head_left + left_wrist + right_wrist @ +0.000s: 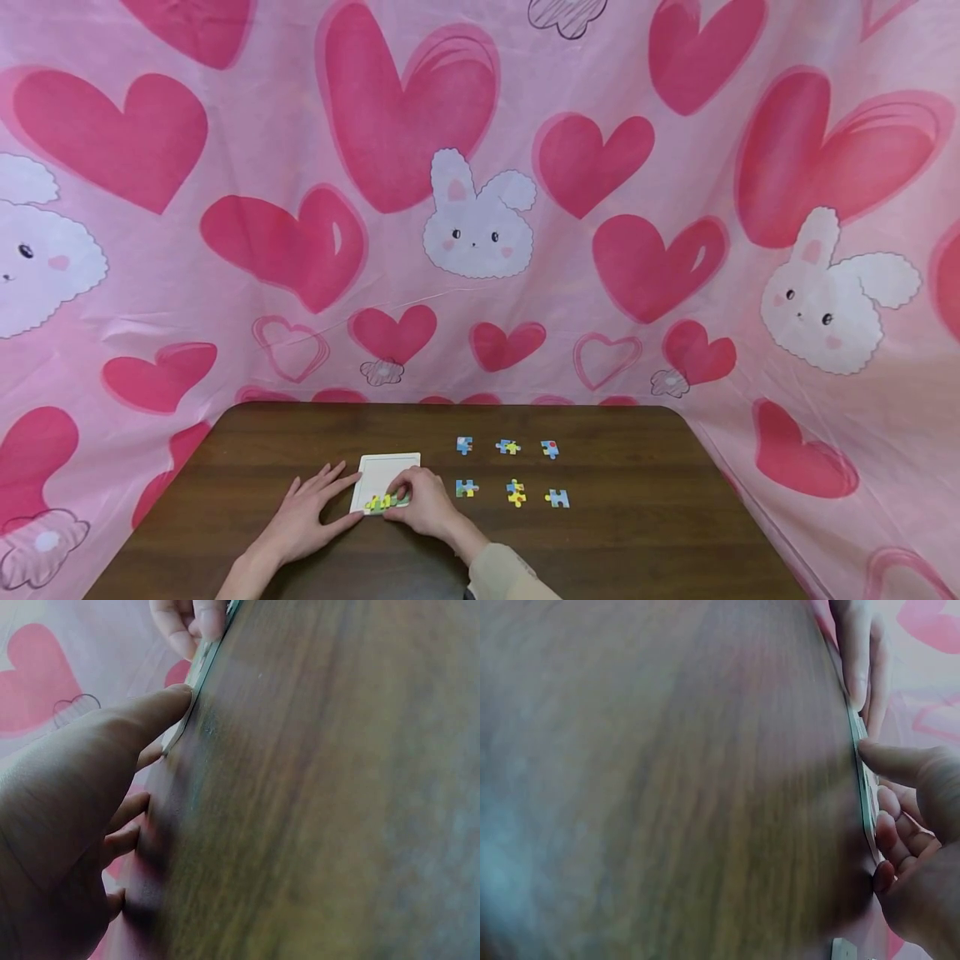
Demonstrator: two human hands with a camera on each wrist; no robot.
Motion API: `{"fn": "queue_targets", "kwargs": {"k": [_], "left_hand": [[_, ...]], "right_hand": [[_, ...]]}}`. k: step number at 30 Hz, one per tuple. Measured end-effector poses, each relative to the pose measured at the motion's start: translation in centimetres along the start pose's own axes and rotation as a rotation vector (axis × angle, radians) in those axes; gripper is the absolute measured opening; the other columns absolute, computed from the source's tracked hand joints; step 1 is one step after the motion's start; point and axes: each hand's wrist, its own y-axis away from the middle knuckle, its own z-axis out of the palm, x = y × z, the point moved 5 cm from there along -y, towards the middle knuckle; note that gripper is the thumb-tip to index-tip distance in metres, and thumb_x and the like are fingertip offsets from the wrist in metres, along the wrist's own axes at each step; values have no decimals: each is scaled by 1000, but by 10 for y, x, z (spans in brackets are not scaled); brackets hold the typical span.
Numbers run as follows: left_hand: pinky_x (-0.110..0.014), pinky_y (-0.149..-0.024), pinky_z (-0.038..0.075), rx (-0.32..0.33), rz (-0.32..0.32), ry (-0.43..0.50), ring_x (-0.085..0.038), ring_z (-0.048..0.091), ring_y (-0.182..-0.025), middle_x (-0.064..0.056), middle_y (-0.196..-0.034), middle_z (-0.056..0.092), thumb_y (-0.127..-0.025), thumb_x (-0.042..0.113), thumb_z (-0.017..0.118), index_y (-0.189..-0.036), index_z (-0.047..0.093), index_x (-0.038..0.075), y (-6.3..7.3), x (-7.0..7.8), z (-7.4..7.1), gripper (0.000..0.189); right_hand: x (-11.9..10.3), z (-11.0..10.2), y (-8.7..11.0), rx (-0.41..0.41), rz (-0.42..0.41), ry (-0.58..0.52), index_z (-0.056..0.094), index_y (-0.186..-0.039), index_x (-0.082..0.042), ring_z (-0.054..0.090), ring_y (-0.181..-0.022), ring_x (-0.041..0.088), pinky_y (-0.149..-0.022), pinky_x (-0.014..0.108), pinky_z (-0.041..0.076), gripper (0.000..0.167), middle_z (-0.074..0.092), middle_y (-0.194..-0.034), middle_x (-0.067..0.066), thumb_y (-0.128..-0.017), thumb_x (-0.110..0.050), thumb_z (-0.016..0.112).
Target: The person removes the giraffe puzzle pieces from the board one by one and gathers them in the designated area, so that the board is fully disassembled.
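A white puzzle tray (384, 473) lies on the table, with yellow and green jigsaw pieces (378, 502) along its near edge. My left hand (303, 517) steadies the tray's left side with fingers spread: the thumb touches the near left corner and the index fingertip meets the left edge. Over the tray's near right part, my right hand (429, 502) has thumb and curled fingers around a green puzzle piece (400, 501), mostly hidden by them. In the right wrist view, the right thumb (896, 761) rests at the tray's edge (864, 796).
Several loose blue and yellow puzzle pieces (516, 492) lie in two rows right of the tray on the dark wooden table (630, 533). A pink cloth (555, 292) with hearts and rabbits hangs behind and beside the table.
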Motion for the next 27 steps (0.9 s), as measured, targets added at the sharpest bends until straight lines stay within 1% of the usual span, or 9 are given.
{"fn": "queue_targets", "kwargs": {"k": [3, 6, 12, 15, 18, 23, 24, 27], "left_hand": [[-86, -115, 34, 7, 7, 1, -50, 57, -148, -20, -156, 65, -92, 57, 83, -145, 73, 22, 0, 0, 0, 64], [-86, -115, 34, 15, 12, 6, -50, 58, -148, -20, -156, 65, -92, 56, 84, -144, 74, 22, 0, 1, -1, 63], [-86, -115, 34, 13, 7, 6, -50, 57, -148, -20, -156, 65, -92, 56, 84, -144, 74, 21, 0, 0, 0, 63], [-86, -116, 34, 3, 0, 5, -50, 57, -149, -20, -157, 65, -92, 57, 83, -144, 74, 21, 1, 0, 1, 64], [-86, -116, 33, -5, -6, 6, -50, 56, -149, -21, -157, 64, -92, 57, 83, -144, 73, 21, 1, 0, 1, 64], [-86, -117, 32, -10, -12, 13, -51, 55, -151, -21, -158, 63, -92, 57, 83, -145, 73, 21, 0, 1, 0, 64], [-86, -117, 32, -12, -14, 15, -51, 55, -151, -21, -158, 63, -92, 57, 83, -145, 73, 21, 0, 1, 0, 64], [-86, -118, 31, -19, -17, 19, -51, 54, -151, -21, -159, 63, -92, 57, 83, -146, 72, 21, -1, 1, -1, 65]], "right_hand": [[1, -1, 1, 1, 10, -99, 78, -96, -7, 44, -69, -7, -68, 12, 40, 25, 66, -83, 4, -81, -8, 98], [-1, -4, 2, 6, 7, -151, 76, -97, -4, 45, -69, -6, -66, 12, 41, 27, 67, -84, 6, -80, -5, 97], [-3, -13, 2, 19, 0, -167, 76, -97, -4, 45, -70, -4, -66, 12, 39, 29, 66, -86, 10, -79, -5, 98], [-4, -21, 3, 22, -14, -180, 76, -98, -3, 46, -71, -4, -66, 11, 40, 29, 65, -86, 11, -80, -6, 98], [-7, -32, 5, 21, -33, -179, 76, -100, -3, 47, -71, -3, -65, 12, 41, 28, 65, -88, 13, -81, -7, 97], [-11, -53, 8, 8, -53, -172, 77, -104, -4, 51, -74, 4, -68, 13, 42, 27, 66, -93, 18, -85, -7, 95], [-12, -57, 9, 6, -57, -174, 77, -105, -5, 51, -76, 5, -70, 14, 43, 26, 67, -94, 18, -86, -7, 94], [-14, -71, 11, 10, -65, -180, 76, -107, -4, 51, -79, 3, -73, 15, 46, 26, 67, -94, 13, -87, -7, 93]]}}
